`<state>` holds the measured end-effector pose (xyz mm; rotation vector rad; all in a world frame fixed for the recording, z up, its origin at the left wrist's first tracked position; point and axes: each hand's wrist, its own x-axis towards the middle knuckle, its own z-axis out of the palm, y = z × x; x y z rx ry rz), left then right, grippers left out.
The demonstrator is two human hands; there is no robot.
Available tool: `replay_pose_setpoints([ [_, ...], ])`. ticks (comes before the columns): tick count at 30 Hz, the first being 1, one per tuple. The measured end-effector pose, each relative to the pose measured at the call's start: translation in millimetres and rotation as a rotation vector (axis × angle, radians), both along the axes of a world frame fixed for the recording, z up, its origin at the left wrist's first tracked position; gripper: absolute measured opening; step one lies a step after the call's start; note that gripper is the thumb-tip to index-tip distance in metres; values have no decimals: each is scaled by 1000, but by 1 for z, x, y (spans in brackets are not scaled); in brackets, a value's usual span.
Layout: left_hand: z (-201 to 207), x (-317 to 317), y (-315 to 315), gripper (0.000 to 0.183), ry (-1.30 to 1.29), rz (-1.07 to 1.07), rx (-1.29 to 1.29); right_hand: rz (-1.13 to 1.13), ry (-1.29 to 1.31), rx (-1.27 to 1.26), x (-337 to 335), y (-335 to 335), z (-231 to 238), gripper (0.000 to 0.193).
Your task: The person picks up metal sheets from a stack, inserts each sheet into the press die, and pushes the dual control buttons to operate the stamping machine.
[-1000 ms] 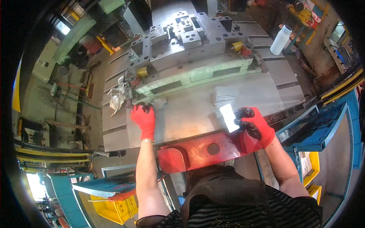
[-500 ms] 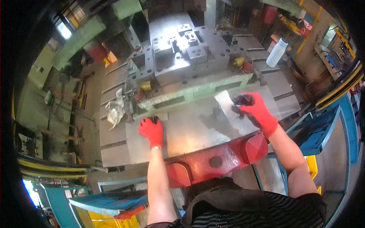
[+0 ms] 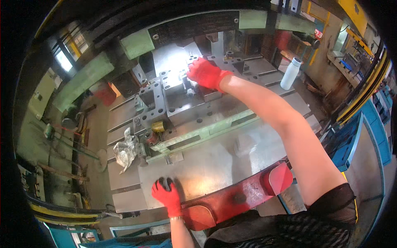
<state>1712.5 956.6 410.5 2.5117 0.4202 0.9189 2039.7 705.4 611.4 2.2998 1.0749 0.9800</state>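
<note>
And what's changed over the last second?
The right hand has moved forward from above the table plate to the die block; the flat blank it held no longer shows, release unclear. The left hand drew back toward the plate's near edge. White bottle and crumpled wrap stayed.

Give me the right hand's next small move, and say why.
Probably draw the right hand back from the metal die block: it reaches over the block's top, while the left hand is near the red panel. Whether the right holds anything is unclear.
</note>
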Motion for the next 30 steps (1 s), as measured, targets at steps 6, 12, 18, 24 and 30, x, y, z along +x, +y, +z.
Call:
replay_pose_setpoints([
  [6, -32, -94, 13, 28, 38, 109, 19, 92, -18, -69, 17, 8, -1, 10],
  [12, -47, -114, 8, 26, 30, 207, 34, 118, 3, -50, 43, 7, -13, 7],
  [18, -34, -104, 9, 30, 48, 168, -121, 75, 113, -139, 28, 15, -2, 9],
  [24, -14, -95, -9, 27, 55, 38, -158, 166, 178, -29, 18, 8, 5, 11],
  [30, -43, -118, 2, 29, 16, 153, 5, -60, 320, 215, -35, -24, 8, 20],
])
